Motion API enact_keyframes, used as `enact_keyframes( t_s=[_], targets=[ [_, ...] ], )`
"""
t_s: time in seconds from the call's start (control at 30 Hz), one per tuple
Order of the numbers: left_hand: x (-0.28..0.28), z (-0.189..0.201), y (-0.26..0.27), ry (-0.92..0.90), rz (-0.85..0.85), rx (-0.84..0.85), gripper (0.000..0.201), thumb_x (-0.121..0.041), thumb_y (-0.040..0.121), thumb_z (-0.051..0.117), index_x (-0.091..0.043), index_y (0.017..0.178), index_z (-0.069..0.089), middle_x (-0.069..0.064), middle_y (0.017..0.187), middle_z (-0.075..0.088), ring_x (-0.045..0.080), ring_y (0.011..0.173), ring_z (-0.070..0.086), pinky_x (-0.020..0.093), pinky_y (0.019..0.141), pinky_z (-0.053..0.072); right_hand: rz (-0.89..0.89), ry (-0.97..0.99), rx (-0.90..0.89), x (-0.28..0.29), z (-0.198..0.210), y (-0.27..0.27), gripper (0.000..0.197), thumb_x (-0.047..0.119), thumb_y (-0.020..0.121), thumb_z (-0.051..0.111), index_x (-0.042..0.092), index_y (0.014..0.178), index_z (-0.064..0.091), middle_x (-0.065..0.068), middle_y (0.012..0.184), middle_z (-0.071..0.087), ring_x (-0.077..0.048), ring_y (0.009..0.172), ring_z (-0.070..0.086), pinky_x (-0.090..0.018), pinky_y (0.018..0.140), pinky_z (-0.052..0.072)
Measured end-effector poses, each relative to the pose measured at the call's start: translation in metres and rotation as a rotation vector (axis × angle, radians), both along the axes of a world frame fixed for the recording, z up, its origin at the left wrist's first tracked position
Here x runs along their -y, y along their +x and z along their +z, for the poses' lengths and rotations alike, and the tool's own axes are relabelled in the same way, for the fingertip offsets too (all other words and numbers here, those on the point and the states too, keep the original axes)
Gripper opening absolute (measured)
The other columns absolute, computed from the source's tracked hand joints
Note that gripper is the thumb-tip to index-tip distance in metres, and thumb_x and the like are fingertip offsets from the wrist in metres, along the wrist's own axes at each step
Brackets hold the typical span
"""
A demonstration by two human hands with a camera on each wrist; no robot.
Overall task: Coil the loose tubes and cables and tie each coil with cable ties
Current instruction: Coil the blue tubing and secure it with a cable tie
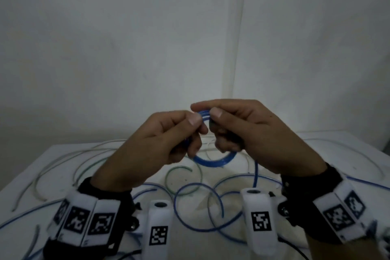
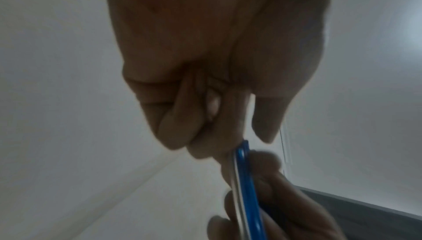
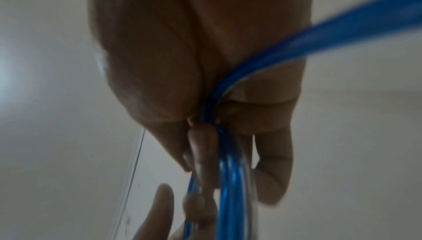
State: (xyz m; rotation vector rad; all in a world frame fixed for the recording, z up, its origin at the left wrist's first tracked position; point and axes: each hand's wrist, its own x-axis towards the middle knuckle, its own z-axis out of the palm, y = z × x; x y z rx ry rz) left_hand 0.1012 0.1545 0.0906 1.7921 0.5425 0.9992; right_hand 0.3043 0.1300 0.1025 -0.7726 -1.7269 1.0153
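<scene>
A small coil of blue tube (image 1: 213, 160) is held up above the white table (image 1: 38, 167), between both hands. My left hand (image 1: 185, 127) pinches the coil's top left between thumb and fingers. My right hand (image 1: 217, 120) pinches the top right, its other fingers curled through the loop. The left wrist view shows the blue tube (image 2: 245, 186) edge-on below my left hand (image 2: 219, 135), with the other hand's fingers beside it. In the right wrist view several turns of the blue tube (image 3: 228, 171) run under my right hand (image 3: 228, 153), and one free length (image 3: 342, 31) trails off to the upper right.
Loose blue tubes (image 1: 198, 207), a green tube (image 1: 179, 173) and pale grey tubes (image 1: 52, 164) lie tangled across the table. A free blue length (image 1: 256, 173) hangs from the coil to the table. White walls stand close behind.
</scene>
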Motion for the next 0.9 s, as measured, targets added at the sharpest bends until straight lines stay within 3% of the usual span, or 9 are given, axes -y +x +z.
enact_keyframes(
  t_s=[0.07,0.1,0.23,0.3,0.43,0.6,0.67,0.77,0.9],
  targets=[
    [-0.001,-0.001,-0.001,0.0,-0.058,-0.074,0.031,-0.031,0.1,0.047,-0.01,0.087,0.067,0.008,0.062,0.06,0.012,0.044,0.031,0.017,0.042,0.029,-0.048,0.042,0.169,0.004,-0.001,0.006,0.03,0.017,0.108,0.047,0.015,0.127,0.07,0.001,0.064,0.048,-0.013,0.057,0.042,-0.026,0.058,0.041],
    [-0.002,-0.001,0.0,0.009,-0.049,-0.051,0.031,-0.028,0.101,0.046,-0.009,0.087,0.065,0.007,0.061,0.058,0.011,0.044,0.032,0.017,0.043,0.029,-0.059,0.049,0.151,0.006,-0.003,0.005,0.029,0.017,0.107,0.048,0.016,0.127,0.07,0.002,0.064,0.049,-0.012,0.057,0.042,-0.026,0.058,0.041],
    [-0.002,-0.008,0.017,0.045,0.115,0.176,0.029,-0.028,0.1,0.045,-0.007,0.087,0.059,0.004,0.061,0.053,0.01,0.043,0.031,0.021,0.043,0.024,-0.032,-0.029,-0.282,0.008,-0.011,0.0,0.033,0.016,0.106,0.048,0.007,0.132,0.065,0.0,0.074,0.047,-0.014,0.059,0.039,-0.03,0.063,0.038],
    [-0.003,-0.009,0.017,-0.006,0.077,0.212,0.031,-0.031,0.102,0.049,-0.008,0.087,0.063,0.009,0.065,0.057,0.01,0.04,0.03,0.019,0.042,0.024,-0.006,-0.052,-0.36,0.006,-0.014,0.005,0.034,0.017,0.105,0.048,0.004,0.132,0.064,-0.001,0.072,0.039,-0.013,0.06,0.035,-0.029,0.062,0.035],
    [-0.003,-0.004,0.005,-0.055,-0.052,0.046,0.034,-0.033,0.102,0.048,-0.01,0.089,0.068,0.011,0.067,0.059,0.011,0.037,0.031,0.019,0.04,0.025,-0.047,-0.004,-0.192,0.004,-0.014,0.01,0.034,0.018,0.105,0.047,0.006,0.13,0.067,0.004,0.068,0.037,-0.012,0.063,0.031,-0.026,0.058,0.032],
    [-0.008,-0.007,0.015,-0.003,0.16,0.259,0.029,-0.031,0.1,0.046,-0.008,0.09,0.061,0.004,0.065,0.053,0.01,0.041,0.031,0.02,0.041,0.023,-0.02,0.0,-0.314,-0.001,-0.014,-0.002,0.039,0.02,0.106,0.044,0.007,0.14,0.058,-0.003,0.077,0.047,-0.017,0.068,0.043,-0.028,0.066,0.041],
    [-0.01,-0.008,0.01,-0.049,0.151,0.239,0.031,-0.031,0.097,0.046,-0.005,0.092,0.062,0.007,0.068,0.057,0.012,0.039,0.031,0.019,0.04,0.025,-0.033,0.003,-0.288,-0.007,-0.018,-0.003,0.037,0.017,0.109,0.039,0.005,0.138,0.058,-0.003,0.075,0.043,-0.016,0.067,0.042,-0.027,0.065,0.041],
    [-0.01,-0.005,-0.001,-0.061,0.1,0.08,0.034,-0.031,0.097,0.046,-0.001,0.097,0.063,0.01,0.073,0.059,0.014,0.038,0.031,0.019,0.039,0.027,-0.074,0.025,-0.182,-0.011,-0.021,-0.002,0.035,0.013,0.11,0.038,0.003,0.135,0.06,0.001,0.072,0.036,-0.012,0.065,0.035,-0.025,0.061,0.038],
    [-0.013,-0.008,0.009,-0.042,0.195,0.239,0.029,-0.026,0.103,0.042,-0.005,0.092,0.06,0.0,0.065,0.048,0.011,0.044,0.028,0.017,0.039,0.025,0.008,-0.004,-0.354,-0.01,-0.019,-0.007,0.036,0.015,0.108,0.04,0.004,0.137,0.059,-0.002,0.078,0.046,-0.015,0.069,0.04,-0.028,0.067,0.039]
  ],
)
